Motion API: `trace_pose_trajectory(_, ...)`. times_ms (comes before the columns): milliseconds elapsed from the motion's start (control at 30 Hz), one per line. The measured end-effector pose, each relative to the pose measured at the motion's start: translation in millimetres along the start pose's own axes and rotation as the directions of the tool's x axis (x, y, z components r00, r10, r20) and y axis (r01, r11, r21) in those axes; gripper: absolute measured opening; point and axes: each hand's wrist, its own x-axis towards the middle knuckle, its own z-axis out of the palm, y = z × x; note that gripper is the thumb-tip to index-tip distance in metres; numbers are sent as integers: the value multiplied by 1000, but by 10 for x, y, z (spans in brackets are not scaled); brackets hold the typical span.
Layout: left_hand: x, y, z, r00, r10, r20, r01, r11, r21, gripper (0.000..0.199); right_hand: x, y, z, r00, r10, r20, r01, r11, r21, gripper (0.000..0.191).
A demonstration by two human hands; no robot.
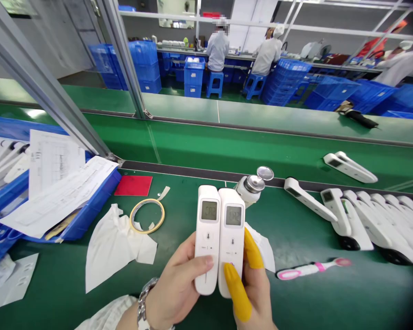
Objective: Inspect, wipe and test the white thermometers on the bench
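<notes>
Side by side, two white handheld thermometers face me with their grey screens lit. My left hand [181, 279] is closed round the left thermometer [207, 238], its thumb on the front below the printed marks. In my right hand [253, 284], which wears yellow finger covers on the thumb and a finger, is the right thermometer [232, 229]; that thumb presses its lower front. The two bodies nearly touch. Just behind the right one stands a white bottle with a metal pump top [254, 183], its lid tipped up. White cloth [261, 245] lies partly hidden behind my right hand.
More thermometers [375, 220] lie in a row at right, near a pink-and-white toothbrush [313, 269]. A tape roll [147, 216], white cloth [113, 247] and red card [133, 185] lie left, beside a blue bin [99, 197] with papers. A green conveyor [206, 142] runs behind; people sit beyond.
</notes>
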Motion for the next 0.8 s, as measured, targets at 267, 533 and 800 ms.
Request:
trace_pose_trajectory(267,14,16,26,1000,-4,-12,4,1000,12,31,-13,-2,-23,998,43,37,-43,999,9,49)
trace_pose_trajectory(533,8,-18,-3,997,2,-75,1,999,38,29,-33,86,-46,1000,23,-8,-24,996,-84,56)
trace_pose_trajectory(800,8,-26,-17,993,-5,-115,11,998,55,29,22,9,-11,999,23,33,-22,999,-32,58)
